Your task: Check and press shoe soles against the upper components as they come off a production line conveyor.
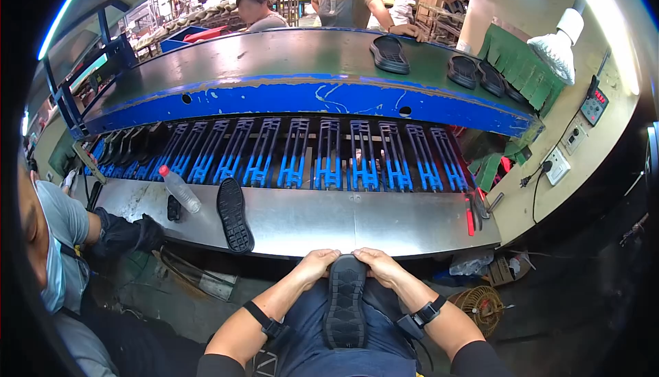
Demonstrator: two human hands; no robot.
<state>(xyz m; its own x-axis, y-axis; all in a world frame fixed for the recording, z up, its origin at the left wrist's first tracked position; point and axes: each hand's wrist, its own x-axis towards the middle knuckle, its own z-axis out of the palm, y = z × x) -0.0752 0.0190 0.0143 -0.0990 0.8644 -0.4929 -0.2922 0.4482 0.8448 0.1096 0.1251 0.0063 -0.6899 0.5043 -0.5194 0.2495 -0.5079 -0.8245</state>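
Spanning conveyor table (274,54): long, green-topped, blue-sided, placed across the rear.
Steel ledge (395,220): flat, grey, set in front.
Black sole (345,301): long, treaded, held over the lap (296,341).
Left hand (318,266): narrowed, sole's far end pinched.
Right hand (379,266): narrowed, same end pinched.

That black shoe sole (345,301), grooved all over, stretches lengthwise over the lap (295,346), tread up, far end held.
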